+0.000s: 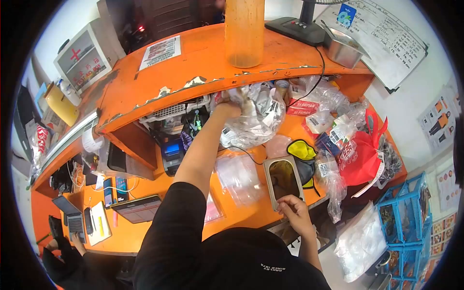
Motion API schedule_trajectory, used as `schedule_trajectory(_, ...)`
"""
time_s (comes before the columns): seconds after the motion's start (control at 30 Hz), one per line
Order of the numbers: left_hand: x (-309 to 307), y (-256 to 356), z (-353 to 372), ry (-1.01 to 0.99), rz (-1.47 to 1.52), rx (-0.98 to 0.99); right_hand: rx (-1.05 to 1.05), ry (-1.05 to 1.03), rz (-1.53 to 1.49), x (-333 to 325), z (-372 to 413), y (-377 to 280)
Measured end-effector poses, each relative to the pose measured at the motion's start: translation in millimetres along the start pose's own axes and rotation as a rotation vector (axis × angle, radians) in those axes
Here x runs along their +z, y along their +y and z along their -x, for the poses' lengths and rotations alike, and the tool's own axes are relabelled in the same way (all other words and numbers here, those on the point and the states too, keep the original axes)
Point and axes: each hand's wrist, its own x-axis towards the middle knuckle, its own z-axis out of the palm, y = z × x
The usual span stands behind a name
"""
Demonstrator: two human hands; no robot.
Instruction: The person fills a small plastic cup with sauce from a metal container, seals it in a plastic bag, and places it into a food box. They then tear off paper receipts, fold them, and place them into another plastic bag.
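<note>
Under the orange shelf my left hand (228, 110) reaches into a clear plastic bag (256, 126) filled with crumpled white and printed packaging; its fingers are hidden there. My right hand (295, 212) is closed at the near corner of a rectangular metal container (268, 182) with a dark, brownish inside. A black and yellow pouch (300, 151) lies right behind and beside the container. Left of it, flat clear plastic bags (238, 178) are spread on the orange desk (244, 216).
An orange tub (244, 38) and a fan base (295, 29) stand on the upper shelf. A red bag (360, 157) and loose packages crowd the right side, above blue baskets (403, 212). At far left, another person's hand (77, 241) is on a laptop (72, 220).
</note>
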Motion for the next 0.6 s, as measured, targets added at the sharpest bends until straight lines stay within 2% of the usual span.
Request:
schedule_trajectory(0.07,-49.5,19.9,54.8,0.080,0.151,0.132,-0.024,-0.037,-0.004,4.5,5.1,0.3)
schedule_trajectory(0.13,-36.1,23.2,56.5,0.489,0.167,0.249,0.002,-0.071,-0.026,6.7,8.8,2.4)
schedule_trajectory(0.2,-39.4,28.7,70.8,0.588,0.192,0.328,-0.004,-0.079,0.015,10.1,11.4,-4.2)
schedule_trajectory(0.27,-70.0,36.7,108.4,0.449,0.195,0.363,0.015,-0.092,0.002,12.7,18.1,-5.7)
schedule_trajectory(0.3,-76.4,38.8,123.5,0.502,0.304,0.399,-0.010,-0.093,-0.010,13.9,18.4,-6.9)
schedule_trajectory(0.33,-77.7,37.8,148.4,0.701,0.375,0.475,0.008,-0.092,-0.028,14.6,21.1,-8.7)
schedule_trajectory(0.37,-76.9,35.3,177.9,0.691,0.374,0.455,0.018,-0.111,-0.031,14.3,23.4,-7.0)
schedule_trajectory(0.43,-73.3,22.4,234.3,0.522,0.728,0.488,0.013,-0.079,-0.034,12.9,25.3,-3.4)
schedule_trajectory(0.5,-27.4,-2.3,260.5,0.238,0.575,0.392,0.014,-0.092,-0.028,12.3,26.4,2.6)
schedule_trajectory(0.53,4.1,-9.9,277.2,0.177,0.639,0.353,0.027,-0.096,-0.028,13.2,26.9,5.5)
schedule_trajectory(0.6,73.4,-20.8,295.3,-0.119,0.471,0.172,0.037,-0.104,-0.025,16.6,27.4,7.1)
